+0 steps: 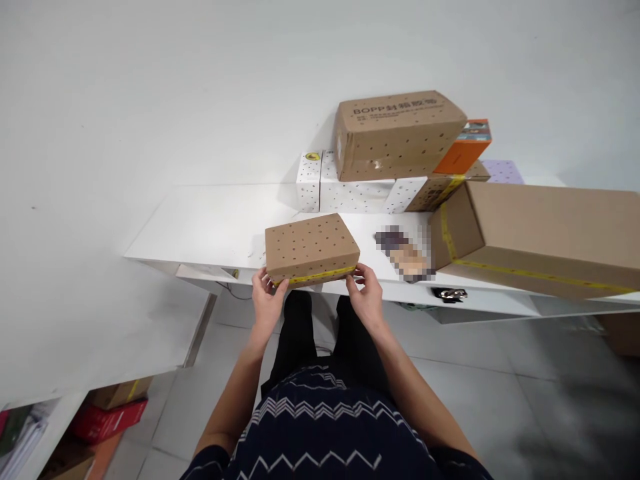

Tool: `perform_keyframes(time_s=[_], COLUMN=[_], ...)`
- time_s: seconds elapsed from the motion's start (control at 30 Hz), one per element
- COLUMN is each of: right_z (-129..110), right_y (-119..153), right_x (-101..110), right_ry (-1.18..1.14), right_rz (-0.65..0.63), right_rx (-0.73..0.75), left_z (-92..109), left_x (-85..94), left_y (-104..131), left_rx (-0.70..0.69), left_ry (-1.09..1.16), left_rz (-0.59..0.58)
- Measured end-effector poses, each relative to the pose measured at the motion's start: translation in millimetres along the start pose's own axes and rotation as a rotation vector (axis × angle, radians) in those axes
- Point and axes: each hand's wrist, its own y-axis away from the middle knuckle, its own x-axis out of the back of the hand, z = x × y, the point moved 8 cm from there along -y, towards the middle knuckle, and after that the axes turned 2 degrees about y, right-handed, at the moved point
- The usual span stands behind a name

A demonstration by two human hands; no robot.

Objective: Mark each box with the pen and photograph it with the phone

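Observation:
A brown cardboard box (pixel 313 247) with small dark dots sits at the front edge of the white shelf (pixel 215 220). Yellow tape runs along its lower near side. My left hand (pixel 269 297) grips the box's near left corner, thumb in front and fingers along the side. At the near right corner, my right hand (pixel 365 293) holds it the same way, fingers curled around the edge. The undersides of both grips are hidden. Right of the box lies a pixelated object (pixel 404 253), too blurred to name.
A large taped carton (pixel 545 233) stands at the right. Behind, a printed carton (pixel 400 140) rests on white dotted boxes (pixel 357 195), beside an orange box (pixel 463 152). A black and silver object (pixel 450 295) is at the shelf's front edge. Another shelf (pixel 50 427) stands lower left.

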Motion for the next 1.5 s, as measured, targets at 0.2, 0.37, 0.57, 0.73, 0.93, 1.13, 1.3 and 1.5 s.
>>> perform_keyframes(time_s=[0.2, 0.37, 0.57, 0.73, 0.93, 1.13, 1.3, 1.5], right_z=[6.4, 16.0, 18.1, 21.5, 27.0, -11.5, -74.9, -109.6], right_y=[-13.9, -45.5, -78.9, -88.6, -90.8, -77.2, -77.6, -90.7], right_x=[10.8, 14.2, -7.2, -14.5, 27.9, 81.5, 61.4, -12.7], right_ry=[0.077, 0.405, 0.820, 0.816, 0.505, -0.376, -0.703, -0.639], right_rz=[-0.002, -0.072, -0.379, -0.436, -0.096, 0.292, 0.170, -0.138], right_rx=[0.030, -0.068, -0.195, -0.231, -0.301, -0.180, 0.022, 0.095], left_z=[19.7, 20.7, 24.2, 31.6, 35.2, 36.1, 42.3, 94.9], left_x=[-4.8, -11.8, -15.0, -17.4, -17.9, -29.1, -37.2, -54.0], left_y=[-0.1, 2.1, 4.4, 6.1, 5.5, 8.2, 15.6, 20.2], left_rx=[-0.202, -0.275, -0.300, -0.316, -0.334, -0.372, -0.408, -0.740], left_ry=[-0.326, -0.504, -0.582, -0.611, -0.611, -0.634, -0.670, -0.754], left_rz=[-0.110, -0.155, -0.152, -0.176, -0.168, -0.198, -0.170, -0.008])
